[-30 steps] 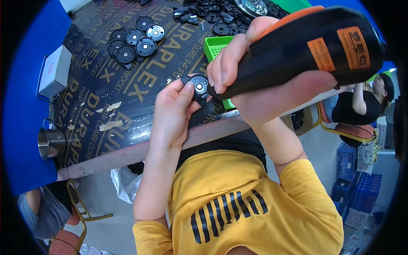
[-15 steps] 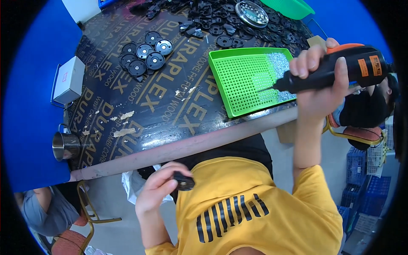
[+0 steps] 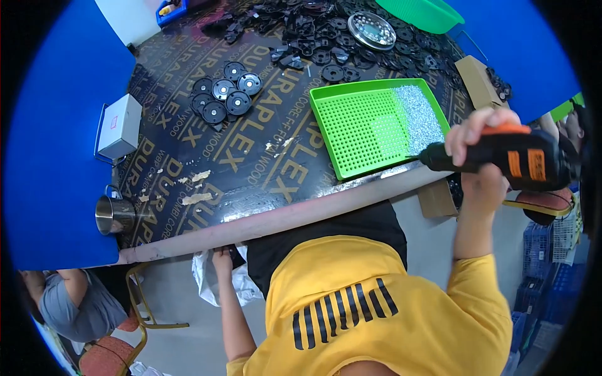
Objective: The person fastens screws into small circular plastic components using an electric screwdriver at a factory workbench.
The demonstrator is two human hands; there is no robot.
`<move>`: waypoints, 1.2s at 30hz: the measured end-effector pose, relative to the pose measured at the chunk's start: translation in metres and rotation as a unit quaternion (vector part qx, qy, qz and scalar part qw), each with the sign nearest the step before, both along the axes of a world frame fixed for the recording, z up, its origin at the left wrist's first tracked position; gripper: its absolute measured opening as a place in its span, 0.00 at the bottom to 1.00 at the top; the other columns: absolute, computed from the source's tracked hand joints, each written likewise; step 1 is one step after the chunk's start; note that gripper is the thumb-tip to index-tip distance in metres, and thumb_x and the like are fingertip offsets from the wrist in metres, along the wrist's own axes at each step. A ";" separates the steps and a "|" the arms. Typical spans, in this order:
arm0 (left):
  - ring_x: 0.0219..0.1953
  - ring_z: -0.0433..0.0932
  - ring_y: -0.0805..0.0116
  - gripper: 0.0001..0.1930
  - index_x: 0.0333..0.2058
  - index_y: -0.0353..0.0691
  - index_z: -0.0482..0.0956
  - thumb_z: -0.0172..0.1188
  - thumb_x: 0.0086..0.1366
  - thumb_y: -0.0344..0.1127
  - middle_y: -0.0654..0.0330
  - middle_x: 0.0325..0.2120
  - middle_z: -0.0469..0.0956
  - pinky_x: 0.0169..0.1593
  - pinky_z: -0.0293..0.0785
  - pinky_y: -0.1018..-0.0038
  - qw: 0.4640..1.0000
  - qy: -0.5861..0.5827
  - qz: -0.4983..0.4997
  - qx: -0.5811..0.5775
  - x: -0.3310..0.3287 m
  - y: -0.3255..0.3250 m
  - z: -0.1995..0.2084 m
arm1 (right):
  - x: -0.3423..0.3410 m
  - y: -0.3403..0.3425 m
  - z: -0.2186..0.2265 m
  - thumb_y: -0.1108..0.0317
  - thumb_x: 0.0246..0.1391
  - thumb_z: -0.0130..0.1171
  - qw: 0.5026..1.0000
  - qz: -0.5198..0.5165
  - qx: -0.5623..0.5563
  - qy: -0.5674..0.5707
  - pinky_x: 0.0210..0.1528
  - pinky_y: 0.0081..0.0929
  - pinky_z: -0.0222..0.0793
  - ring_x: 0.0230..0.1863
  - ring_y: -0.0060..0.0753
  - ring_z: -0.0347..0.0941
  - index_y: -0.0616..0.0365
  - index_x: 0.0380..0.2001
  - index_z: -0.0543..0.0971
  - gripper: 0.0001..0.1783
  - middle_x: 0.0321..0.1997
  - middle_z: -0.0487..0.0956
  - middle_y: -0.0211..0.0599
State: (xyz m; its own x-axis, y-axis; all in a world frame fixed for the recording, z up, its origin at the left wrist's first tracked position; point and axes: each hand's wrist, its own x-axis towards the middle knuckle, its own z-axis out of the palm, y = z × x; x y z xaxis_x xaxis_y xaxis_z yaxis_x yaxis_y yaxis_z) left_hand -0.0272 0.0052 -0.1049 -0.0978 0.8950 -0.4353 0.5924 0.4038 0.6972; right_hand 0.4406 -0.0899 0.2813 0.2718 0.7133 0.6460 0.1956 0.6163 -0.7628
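Observation:
My right hand [image 3: 481,147] is wrapped round a black and orange electric screwdriver [image 3: 511,160]. Its tip points left, over the near right corner of a green perforated tray [image 3: 351,170]. Small silvery screws [image 3: 421,119] lie heaped along that tray's right side. Below the table edge, my left hand [image 3: 222,258] reaches down at a white plastic bag [image 3: 210,279]. Something black shows beside its fingers, which are mostly hidden, so I cannot tell whether it is held. Several round black discs with metal centres [image 3: 224,89] lie grouped on the table.
A large pile of black plastic parts [image 3: 313,37] covers the table's far side, with a round metal dish [image 3: 372,30] on it. A white box [image 3: 120,127] and a steel cup [image 3: 114,214] stand at left. Cardboard boxes [image 3: 478,81] are at right. Another person [image 3: 78,304] sits at lower left.
My left hand has moved from in front of my shirt, where it held a black disc, forward and left to the bag. The screwdriver has come lower and slightly right.

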 end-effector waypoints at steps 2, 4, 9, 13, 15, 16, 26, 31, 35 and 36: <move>0.47 0.69 0.50 0.19 0.48 0.37 0.67 0.49 0.58 0.32 0.45 0.44 0.70 0.50 0.63 0.67 0.977 0.144 -0.143 0.058 0.017 0.003 0.019 | 0.003 -0.014 -0.002 0.45 0.36 0.65 0.994 -0.003 0.093 0.057 0.25 0.22 0.61 0.22 0.27 0.67 0.57 0.46 0.61 0.39 0.32 0.68 0.39; 0.46 0.70 0.57 0.19 0.48 0.33 0.68 0.51 0.57 0.30 0.48 0.44 0.71 0.49 0.64 0.70 0.935 0.214 -0.251 0.128 0.030 0.003 0.068 | 0.004 -0.031 0.000 0.34 0.33 0.59 0.984 0.053 0.125 0.115 0.21 0.20 0.62 0.20 0.25 0.67 0.58 0.50 0.57 0.49 0.33 0.69 0.41; 0.33 0.75 0.63 0.12 0.34 0.30 0.75 0.54 0.57 0.35 0.52 0.32 0.76 0.38 0.71 0.74 0.886 -0.179 -0.422 -0.069 0.068 0.010 0.241 | 0.004 -0.036 -0.015 0.28 0.28 0.56 0.988 -0.016 0.081 0.129 0.19 0.18 0.63 0.18 0.28 0.67 0.66 0.45 0.61 0.53 0.32 0.68 0.44; 0.26 0.74 0.75 0.11 0.32 0.34 0.78 0.52 0.60 0.35 0.59 0.26 0.76 0.27 0.69 0.83 0.877 -0.264 -0.401 0.032 0.104 0.050 0.347 | 0.002 -0.019 -0.036 0.30 0.30 0.57 0.985 -0.043 0.044 0.161 0.23 0.19 0.62 0.22 0.26 0.67 0.65 0.49 0.60 0.53 0.36 0.67 0.42; 0.20 0.68 0.79 0.10 0.30 0.35 0.77 0.51 0.61 0.35 0.63 0.21 0.72 0.23 0.64 0.85 0.909 -0.185 -0.307 0.211 0.139 0.094 0.364 | 0.000 -0.012 -0.035 0.47 0.43 0.61 0.991 -0.105 0.032 0.071 0.24 0.17 0.62 0.23 0.25 0.68 0.66 0.50 0.59 0.40 0.37 0.67 0.42; 0.21 0.67 0.80 0.10 0.31 0.34 0.77 0.51 0.60 0.34 0.64 0.20 0.71 0.25 0.63 0.84 0.908 -0.142 -0.291 0.265 0.158 0.125 0.365 | 0.000 -0.011 -0.037 0.61 0.46 0.59 0.990 -0.129 0.027 0.045 0.24 0.16 0.62 0.23 0.25 0.68 0.66 0.49 0.60 0.31 0.36 0.67 0.41; 0.29 0.68 0.75 0.14 0.40 0.41 0.74 0.59 0.54 0.36 0.66 0.29 0.73 0.32 0.63 0.79 0.931 0.113 -0.345 0.051 0.232 0.299 0.340 | 0.002 -0.008 -0.034 0.81 0.36 0.51 0.985 -0.084 -0.120 0.091 0.34 0.28 0.71 0.29 0.32 0.71 0.58 0.40 0.62 0.22 0.31 0.70 0.42; 0.28 0.67 0.78 0.10 0.36 0.44 0.73 0.59 0.54 0.34 0.68 0.26 0.71 0.30 0.62 0.81 0.953 0.025 -0.299 0.048 0.230 0.306 0.335 | 0.005 -0.006 -0.028 0.81 0.34 0.52 0.983 -0.094 -0.145 0.067 0.33 0.32 0.71 0.22 0.34 0.71 0.59 0.41 0.60 0.25 0.19 0.69 0.37; 0.34 0.71 0.68 0.15 0.45 0.36 0.67 0.52 0.60 0.34 0.56 0.35 0.71 0.37 0.71 0.75 0.958 -0.179 -0.163 0.156 0.211 0.299 0.350 | -0.001 0.002 -0.030 0.79 0.38 0.50 0.977 -0.125 -0.126 0.114 0.18 0.21 0.62 0.12 0.23 0.62 0.60 0.41 0.60 0.22 0.15 0.64 0.31; 0.39 0.72 0.62 0.16 0.45 0.29 0.64 0.49 0.62 0.34 0.50 0.39 0.69 0.44 0.73 0.70 0.933 -0.297 -0.134 0.152 0.216 0.282 0.363 | 0.000 0.001 -0.032 0.79 0.39 0.50 0.979 -0.136 -0.104 0.109 0.15 0.19 0.57 0.11 0.23 0.60 0.60 0.42 0.59 0.23 0.15 0.64 0.31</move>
State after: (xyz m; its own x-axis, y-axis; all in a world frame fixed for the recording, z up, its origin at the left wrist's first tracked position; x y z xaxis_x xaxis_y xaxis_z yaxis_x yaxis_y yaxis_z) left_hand 0.1892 0.2870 0.2580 0.3249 0.9436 -0.0636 0.1172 0.0265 0.9927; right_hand 0.4406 -0.0891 0.2495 0.5844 0.7060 0.4000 0.1499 0.3906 -0.9083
